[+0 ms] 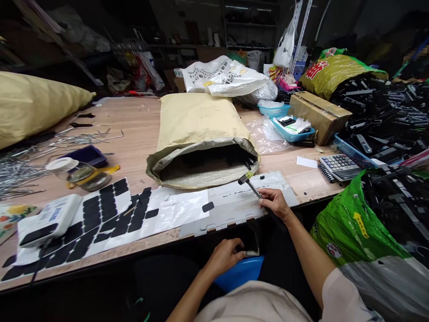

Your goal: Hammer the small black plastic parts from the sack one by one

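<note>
My right hand [275,203] is closed around a small hammer [254,191] with a metal shaft. Its black and yellow head rests over a grey board [231,206] at the table's front edge. Below that edge, over my lap, my left hand [226,256] has its fingers curled by a dark piece with a pale edge [253,253]; what the fingers hold is not clear. Under this hand a blue surface [246,270] shows. Just behind the board lies a tan sack [197,118] with its mouth towards me, dark inside. White sheets with black rounded stickers [107,203] lie left of the board.
At left are metal rods [23,172], a clear jar [89,176] and a white device [50,219]. A calculator [339,164], blue baskets [292,129] and a cardboard box [318,114] stand at right. A green sack [355,223] of black parts is beside my right arm.
</note>
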Tool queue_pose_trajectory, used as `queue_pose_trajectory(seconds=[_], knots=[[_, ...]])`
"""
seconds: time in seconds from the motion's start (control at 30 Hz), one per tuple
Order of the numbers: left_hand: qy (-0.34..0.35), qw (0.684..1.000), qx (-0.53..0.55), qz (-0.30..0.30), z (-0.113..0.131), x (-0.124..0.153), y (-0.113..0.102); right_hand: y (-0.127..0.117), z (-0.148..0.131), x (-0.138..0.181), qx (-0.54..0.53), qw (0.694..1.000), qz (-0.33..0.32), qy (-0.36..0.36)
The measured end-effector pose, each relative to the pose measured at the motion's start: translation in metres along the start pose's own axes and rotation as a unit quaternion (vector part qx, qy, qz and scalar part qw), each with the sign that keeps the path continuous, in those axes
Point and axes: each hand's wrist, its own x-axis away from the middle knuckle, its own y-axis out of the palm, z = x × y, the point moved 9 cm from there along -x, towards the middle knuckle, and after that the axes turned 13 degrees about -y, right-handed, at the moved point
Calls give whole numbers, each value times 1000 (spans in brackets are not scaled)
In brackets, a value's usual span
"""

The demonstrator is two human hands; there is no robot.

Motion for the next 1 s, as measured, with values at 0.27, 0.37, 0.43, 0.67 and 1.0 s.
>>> queue_pose_trajectory(seconds=[0.27, 0.37, 0.43, 0.67, 1.0], knots=[[125, 946, 173, 243, 48, -13, -200, 1, -1, 1, 40, 999, -2, -19], [-26, 872, 112, 476, 6, -42, -271, 2, -1, 0, 53, 998, 2, -25], [-109, 849, 55, 514, -14, -62, -293, 1, 0, 0, 53, 998, 9, -23], [-211, 873, -52, 436, -40, -105, -302, 0, 3, -2, 41, 999, 18, -13], [78, 897, -33, 435, 24, -49, -263, -4, 4, -1, 29, 999, 35, -10]])
